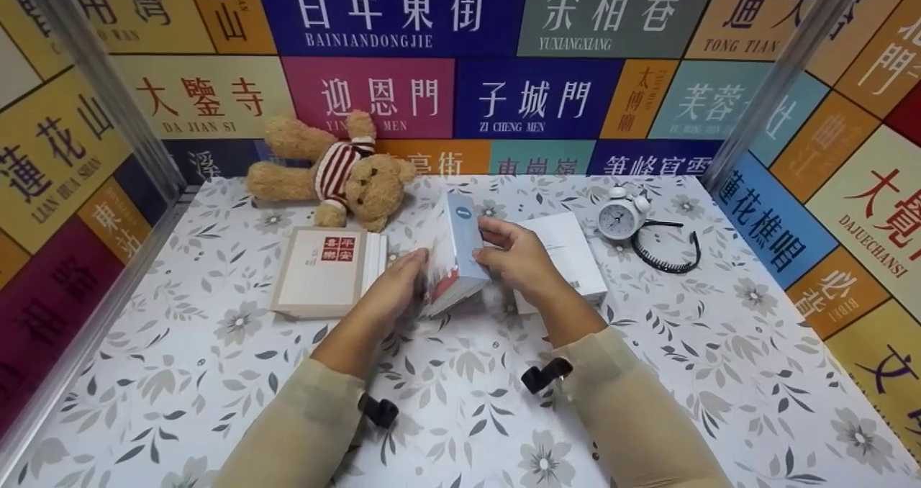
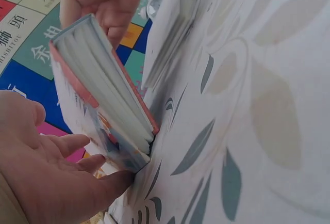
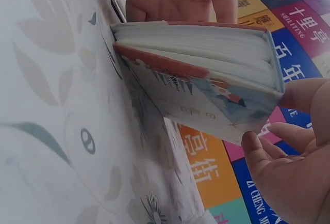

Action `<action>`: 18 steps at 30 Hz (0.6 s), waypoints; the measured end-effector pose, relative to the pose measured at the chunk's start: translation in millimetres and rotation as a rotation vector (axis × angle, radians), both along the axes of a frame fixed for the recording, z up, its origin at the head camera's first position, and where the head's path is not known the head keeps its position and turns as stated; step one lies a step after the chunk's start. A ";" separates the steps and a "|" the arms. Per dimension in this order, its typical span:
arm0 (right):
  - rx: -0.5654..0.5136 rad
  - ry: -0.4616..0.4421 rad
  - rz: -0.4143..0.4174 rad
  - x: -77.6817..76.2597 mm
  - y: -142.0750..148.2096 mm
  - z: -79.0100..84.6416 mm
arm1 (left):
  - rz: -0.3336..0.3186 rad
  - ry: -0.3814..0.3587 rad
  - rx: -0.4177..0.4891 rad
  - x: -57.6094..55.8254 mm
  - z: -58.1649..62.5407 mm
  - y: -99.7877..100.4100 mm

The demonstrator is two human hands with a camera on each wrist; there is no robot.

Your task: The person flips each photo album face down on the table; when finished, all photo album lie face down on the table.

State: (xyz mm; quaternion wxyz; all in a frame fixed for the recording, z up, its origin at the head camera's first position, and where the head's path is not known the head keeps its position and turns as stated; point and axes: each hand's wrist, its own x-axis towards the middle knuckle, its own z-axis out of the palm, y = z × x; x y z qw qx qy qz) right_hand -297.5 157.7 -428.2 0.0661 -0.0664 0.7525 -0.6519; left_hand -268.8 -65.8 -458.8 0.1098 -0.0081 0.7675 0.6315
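Note:
A thick hardcover book (image 1: 458, 250) with blue, white and red covers stands tilted on the table, spine up, its pages slightly fanned. My right hand (image 1: 519, 258) pinches it by the spine, thumb and fingers on opposite sides, which the right wrist view shows closely. On the other side, my left hand (image 1: 396, 284) has its fingers extended along a cover near the lower edge; in the left wrist view the fingertips (image 2: 121, 180) reach that cover. Left of the hands lies a beige book (image 1: 316, 272) with red squares. A white book (image 1: 565, 254) lies behind my right hand, partly hidden.
A teddy bear (image 1: 345, 171) in a striped shirt lies at the back left. At the back right are a white alarm clock (image 1: 620, 214) and a black headband (image 1: 665, 265). Patterned panels with lettering (image 1: 388, 13) enclose the flowered table (image 1: 460, 401).

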 end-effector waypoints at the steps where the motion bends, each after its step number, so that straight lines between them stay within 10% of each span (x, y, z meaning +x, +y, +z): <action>1: 0.010 -0.005 -0.006 -1.3 1.5 -0.8 | 0.014 -0.013 -0.005 -0.3 -0.5 -0.6; 18: 0.399 -0.151 0.007 -6.6 4.5 -12.8 | 0.056 -0.074 -0.045 -7.5 5.3 -14.6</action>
